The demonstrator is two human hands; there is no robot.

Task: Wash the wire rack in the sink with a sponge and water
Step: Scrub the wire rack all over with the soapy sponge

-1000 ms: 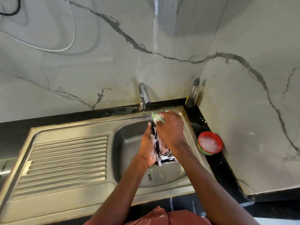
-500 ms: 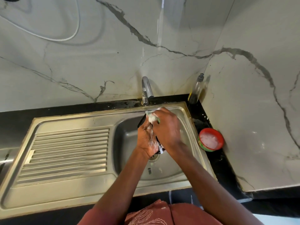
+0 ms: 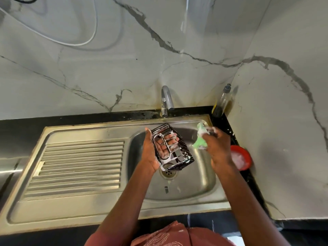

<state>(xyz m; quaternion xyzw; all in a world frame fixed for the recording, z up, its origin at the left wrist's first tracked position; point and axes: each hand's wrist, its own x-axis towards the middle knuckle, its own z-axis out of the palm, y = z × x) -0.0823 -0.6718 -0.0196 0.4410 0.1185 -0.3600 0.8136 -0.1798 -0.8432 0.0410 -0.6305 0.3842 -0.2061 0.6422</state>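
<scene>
A red bowl (image 3: 241, 158) of suds sits on the black counter (image 3: 21, 128). A bottle (image 3: 221, 102) stands in the marble corner.

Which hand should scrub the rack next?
The right hand, probably. It already grips the soapy sponge just beside the rack, while the left hand is busy holding the rack over the sink.

Bare forearms, soapy left hand (image 3: 150, 153) and right hand (image 3: 219, 148); rust-red shirt (image 3: 170, 235) with a thin white line print.

Brushed, shiny steel sink (image 3: 79, 206); polished chrome tap (image 3: 166, 96); thin black wire rack (image 3: 179, 153) slick with foam; soft green sponge (image 3: 199, 143); glossy veined marble wall (image 3: 124, 68); black tabletop (image 3: 21, 132).
</scene>
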